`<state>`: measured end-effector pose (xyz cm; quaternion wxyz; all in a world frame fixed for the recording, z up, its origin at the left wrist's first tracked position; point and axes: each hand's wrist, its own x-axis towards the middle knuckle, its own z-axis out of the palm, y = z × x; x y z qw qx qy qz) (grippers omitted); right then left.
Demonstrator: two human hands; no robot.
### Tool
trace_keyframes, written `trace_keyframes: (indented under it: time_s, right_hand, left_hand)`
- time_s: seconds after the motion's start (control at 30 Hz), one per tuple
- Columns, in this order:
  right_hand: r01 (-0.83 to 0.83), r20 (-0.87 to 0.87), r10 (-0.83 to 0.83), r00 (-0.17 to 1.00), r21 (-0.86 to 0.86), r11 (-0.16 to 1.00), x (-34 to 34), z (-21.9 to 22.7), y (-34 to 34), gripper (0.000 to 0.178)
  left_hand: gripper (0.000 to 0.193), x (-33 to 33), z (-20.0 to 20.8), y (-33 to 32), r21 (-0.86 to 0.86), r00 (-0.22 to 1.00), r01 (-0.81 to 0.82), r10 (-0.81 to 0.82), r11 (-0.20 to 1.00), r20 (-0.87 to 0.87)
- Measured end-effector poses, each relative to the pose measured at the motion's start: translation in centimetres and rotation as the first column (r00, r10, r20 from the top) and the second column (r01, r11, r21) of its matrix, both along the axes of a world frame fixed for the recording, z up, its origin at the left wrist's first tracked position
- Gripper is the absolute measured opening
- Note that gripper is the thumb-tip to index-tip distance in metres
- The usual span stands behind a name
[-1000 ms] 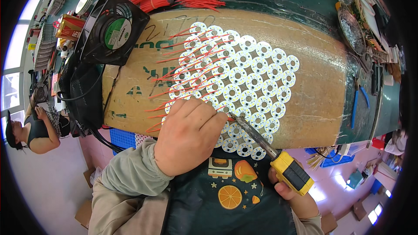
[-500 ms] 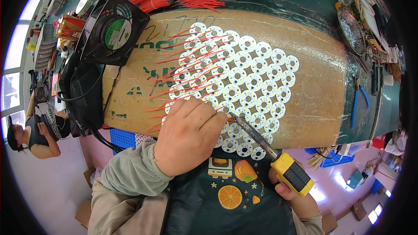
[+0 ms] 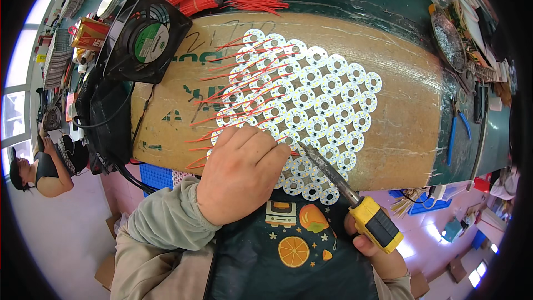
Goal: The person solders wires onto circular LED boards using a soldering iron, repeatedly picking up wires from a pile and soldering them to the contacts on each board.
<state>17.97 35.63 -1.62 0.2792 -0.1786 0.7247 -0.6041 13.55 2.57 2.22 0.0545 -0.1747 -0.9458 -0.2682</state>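
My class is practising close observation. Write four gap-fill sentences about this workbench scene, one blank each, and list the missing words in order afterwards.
1. The right hand holds a soldering iron coloured black and ____ on its handle.
2. The hand tool lying on the green table has ____ handles.
3. The square black device with a green label is a ____.
4. The round white boards each have a ____ in the middle.

Missing words: yellow; blue; fan; hole.

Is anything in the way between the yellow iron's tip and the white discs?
Nothing visible: the iron in the right hand reaches over the discs, tip uncovered. The left hand hides some discs just left of the tip.
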Motion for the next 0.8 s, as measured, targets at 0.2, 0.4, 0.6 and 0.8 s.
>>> trace_keyframes:
  time_s: [0.2,0.4,0.6,0.8]
  right_hand:
    - [-0.019,0.004,0.019,1.0,0.085,0.996,-0.3,0.4,0.0,0.05]
    - [0.067,-0.066,-0.073,0.995,-0.081,0.994,-2.3,1.2,-2.3,0.045]
    - [0.111,-0.115,-0.12,0.986,-0.083,0.99,-3.0,1.1,-3.6,0.05]
    - [0.088,-0.031,-0.089,0.996,-0.017,0.996,-3.8,1.8,-3.4,0.054]
  left_hand:
    - [0.03,0.0,0.2,0.0,0.001,1.0,-0.013,0.013,1.0,0.025]
    - [0.025,-1.5,1.4,-0.9,0.045,0.989,-0.095,0.1,0.994,-0.113]
    - [0.027,-2.6,0.5,-0.8,0.069,0.993,-0.047,0.054,0.997,-0.101]
    - [0.03,-2.9,-0.3,-0.9,0.047,0.994,-0.03,0.035,0.998,-0.107]
